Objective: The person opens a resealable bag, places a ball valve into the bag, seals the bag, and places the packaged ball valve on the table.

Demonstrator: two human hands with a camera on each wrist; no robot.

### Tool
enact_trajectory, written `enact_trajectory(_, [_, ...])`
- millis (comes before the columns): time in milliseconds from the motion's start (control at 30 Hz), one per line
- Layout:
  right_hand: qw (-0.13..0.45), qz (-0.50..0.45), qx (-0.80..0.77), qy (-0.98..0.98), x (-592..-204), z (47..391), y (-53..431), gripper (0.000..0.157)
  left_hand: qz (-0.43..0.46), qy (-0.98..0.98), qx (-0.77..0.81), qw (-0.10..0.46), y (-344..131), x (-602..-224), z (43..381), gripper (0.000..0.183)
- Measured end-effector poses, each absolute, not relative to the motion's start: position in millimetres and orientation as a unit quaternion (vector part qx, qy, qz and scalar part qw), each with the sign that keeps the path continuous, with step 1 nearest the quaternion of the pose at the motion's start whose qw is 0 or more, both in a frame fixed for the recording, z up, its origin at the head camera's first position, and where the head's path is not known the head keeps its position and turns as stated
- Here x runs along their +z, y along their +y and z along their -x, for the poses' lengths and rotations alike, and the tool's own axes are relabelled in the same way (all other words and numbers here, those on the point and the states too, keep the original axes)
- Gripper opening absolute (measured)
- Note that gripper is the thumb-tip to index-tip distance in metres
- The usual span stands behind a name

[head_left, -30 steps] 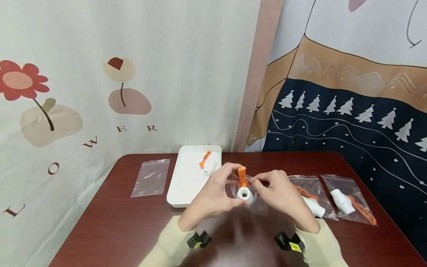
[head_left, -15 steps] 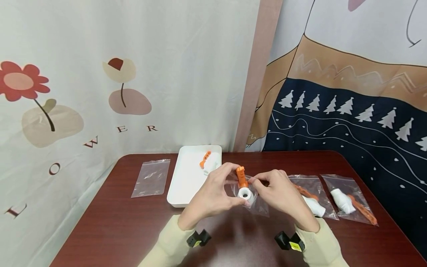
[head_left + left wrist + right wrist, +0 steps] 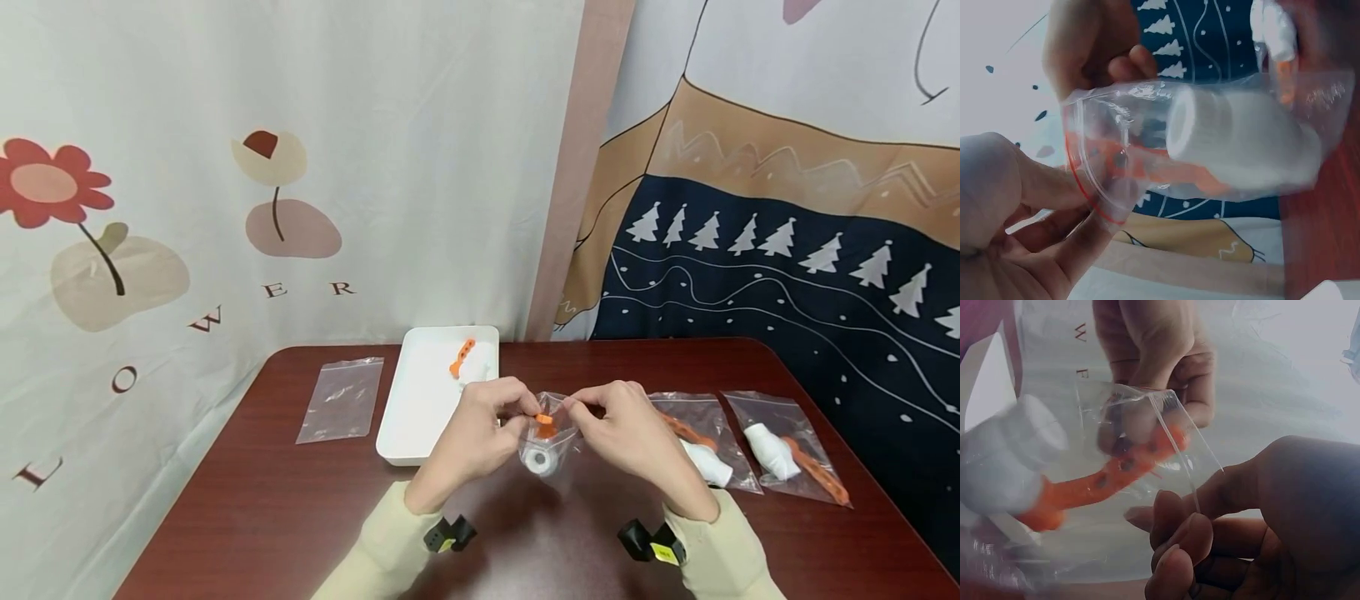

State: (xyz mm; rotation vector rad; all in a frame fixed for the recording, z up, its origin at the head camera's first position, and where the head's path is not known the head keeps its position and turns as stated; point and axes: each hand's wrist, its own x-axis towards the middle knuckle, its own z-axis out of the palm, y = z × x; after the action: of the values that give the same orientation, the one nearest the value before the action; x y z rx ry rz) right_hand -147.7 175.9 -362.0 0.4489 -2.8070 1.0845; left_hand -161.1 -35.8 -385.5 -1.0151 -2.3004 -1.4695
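Note:
A clear zip-lock bag point(image 3: 1330, 106) hangs between my two hands over the table. Inside it are a white hollow plastic piece point(image 3: 534, 462) with a ringed, round opening and an orange strip with holes point(image 3: 1113, 473). My left hand point(image 3: 483, 432) pinches the bag's mouth on the left side, fingertips beside the strip's upper end. On the other side, my right hand point(image 3: 621, 427) pinches the mouth's edge between thumb and fingers. In the left wrist view, the white piece lies deep in the bag, with the strip alongside it.
A white tray point(image 3: 416, 417) at the back holds an orange strip point(image 3: 462, 357) and a white piece point(image 3: 474, 367). To its left lies a flat zip-lock bag point(image 3: 341, 400). On the right are two filled bags, one partly behind my right hand, the other bag point(image 3: 757, 408) farther right.
The white piece and orange strip have sunk down into the bag. My left hand has let go of the white piece and now pinches at the bag's mouth; my right hand has barely moved.

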Motion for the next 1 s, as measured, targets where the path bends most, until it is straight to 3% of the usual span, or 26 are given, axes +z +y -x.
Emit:
enact_trajectory(433, [0.052,-0.166,0.350,-0.921,-362.7,148.2,176.6,0.020,0.353,-0.809,-0.444,0.154,-35.8,-381.0,161.5,0.016])
enact_trajectory(600, [0.060,-0.183,0.354,-0.915,-361.7,145.3,176.0,0.017,0.320,-0.847,-0.407,0.120,-36.8,-381.7,162.1,0.024])
enact_trajectory(767, [0.061,-0.228,0.368,-0.899,-361.9,143.6,173.4,0.015,0.315,-0.856,-0.395,0.110,-38.5,-382.0,162.7,0.004])
enact_trajectory(1000, [0.067,-0.258,0.376,-0.888,-360.7,142.7,173.1,0.020,0.307,-0.841,-0.433,0.105,-44.2,-377.7,162.6,0.011])
